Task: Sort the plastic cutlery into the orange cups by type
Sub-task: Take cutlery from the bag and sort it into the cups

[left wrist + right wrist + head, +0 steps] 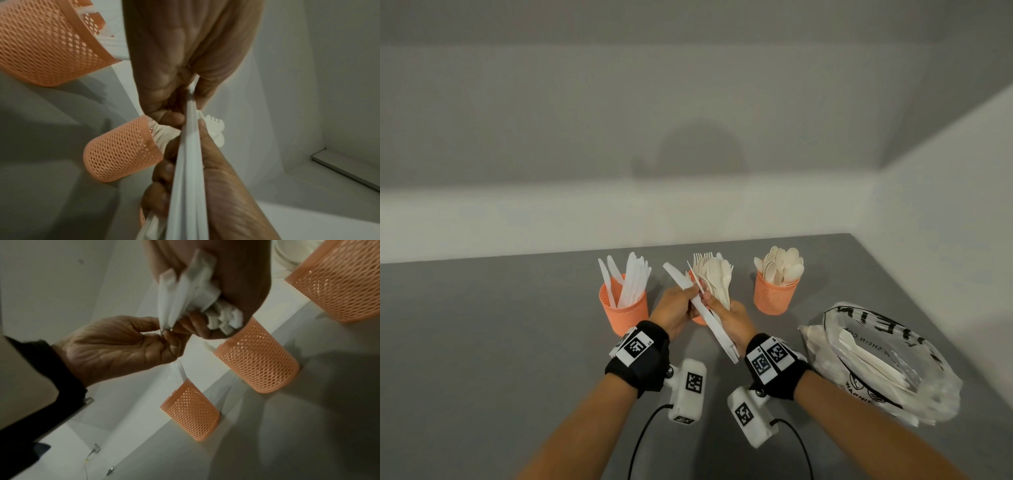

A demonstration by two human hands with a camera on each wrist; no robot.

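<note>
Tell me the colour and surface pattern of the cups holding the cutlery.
The cups are orange, with a fine mesh of small holes below a plain rim. The right wrist view shows it best.

Lighting is dim and even. A soft round shadow [700, 150] falls on the far wall [551, 120]. The head view is sharp, with bent lines at its edges. Both wrist views are darker, grainy and strongly distorted, with motion blur on the nearest skin and plastic.

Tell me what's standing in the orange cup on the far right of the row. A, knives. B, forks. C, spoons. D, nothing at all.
C: rounded spoon bowls fan out above the rim of the right-hand cup, while the knives stand in the left-hand cup.
</note>
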